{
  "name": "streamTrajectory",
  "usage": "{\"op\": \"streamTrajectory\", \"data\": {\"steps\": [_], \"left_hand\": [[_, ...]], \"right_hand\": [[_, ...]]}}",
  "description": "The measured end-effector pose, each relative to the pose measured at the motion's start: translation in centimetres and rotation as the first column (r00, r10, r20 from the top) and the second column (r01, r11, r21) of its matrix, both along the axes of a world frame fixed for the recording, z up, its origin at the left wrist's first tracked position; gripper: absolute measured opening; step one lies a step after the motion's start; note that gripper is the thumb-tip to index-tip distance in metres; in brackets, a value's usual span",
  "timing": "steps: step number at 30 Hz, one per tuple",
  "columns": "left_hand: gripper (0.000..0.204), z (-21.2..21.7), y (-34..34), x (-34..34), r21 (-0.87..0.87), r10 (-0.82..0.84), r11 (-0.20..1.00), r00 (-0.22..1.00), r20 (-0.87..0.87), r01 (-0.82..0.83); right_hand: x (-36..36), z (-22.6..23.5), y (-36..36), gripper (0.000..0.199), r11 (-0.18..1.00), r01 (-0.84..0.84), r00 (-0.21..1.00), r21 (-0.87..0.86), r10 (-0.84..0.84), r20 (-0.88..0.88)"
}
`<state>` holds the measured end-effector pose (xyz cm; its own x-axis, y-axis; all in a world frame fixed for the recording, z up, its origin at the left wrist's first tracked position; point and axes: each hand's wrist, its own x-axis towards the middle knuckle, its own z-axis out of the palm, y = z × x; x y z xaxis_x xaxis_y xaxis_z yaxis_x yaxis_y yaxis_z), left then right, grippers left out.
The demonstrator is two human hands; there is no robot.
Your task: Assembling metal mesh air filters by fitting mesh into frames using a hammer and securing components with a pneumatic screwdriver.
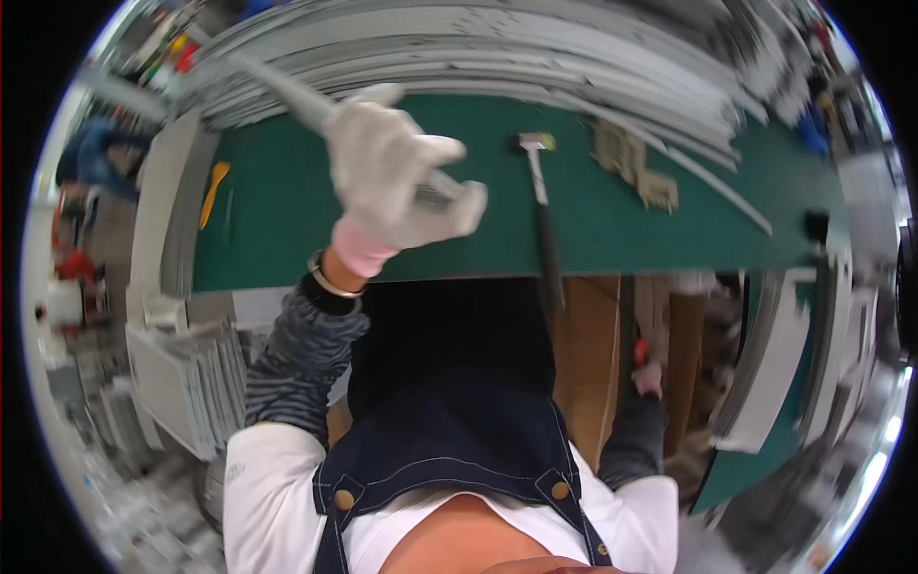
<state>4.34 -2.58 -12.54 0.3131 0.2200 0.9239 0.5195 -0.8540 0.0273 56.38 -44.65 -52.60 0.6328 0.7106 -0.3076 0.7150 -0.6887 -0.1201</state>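
My left hand (397,172), in a white glove with a pink cuff, is raised over the green work table. Its fingers curl round a pale grey strip (287,91), which sticks out past the hand to the upper left; motion blurs it. Down at the right, beside the brown cardboard (585,354), hangs my right hand (648,380). Only its pink cuff shows clearly, so its fingers cannot be made out. A small red-orange thing (641,352) is right by it. A hammer (541,196) with a black handle lies on the table, its handle reaching over the front edge.
Long grey-white profiles (459,48) are stacked across the back of the green table (287,210). A yellow tool (214,194) lies at the left, a crumpled beige glove (631,163) at the right. Grey panels (186,383) stand below left; more panels (765,373) lean at the right.
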Motion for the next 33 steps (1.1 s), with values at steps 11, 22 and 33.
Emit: {"op": "streamTrajectory", "data": {"steps": [11, 22, 33], "left_hand": [[0.024, -0.2, -1.1, -0.7, -0.01, -0.008, 1.0, 0.99, 0.14, 0.009], [0.061, -0.5, -0.4, -0.3, 0.003, 0.026, 1.0, 0.995, 0.093, -0.027], [0.015, 0.2, -0.4, 0.0, 0.023, -0.026, 0.999, 0.988, 0.153, 0.023]], "right_hand": [[-14.4, 27.2, 10.7, 0.031, 0.657, -0.007, 0.986, 0.754, -0.12, 0.113], [-31.6, 53.0, 35.9, 0.055, 0.234, 0.503, 0.028, 0.832, 0.958, -0.286], [-41.1, 52.6, 40.3, 0.023, 0.278, 0.218, 0.174, 0.936, 0.932, -0.317]]}}
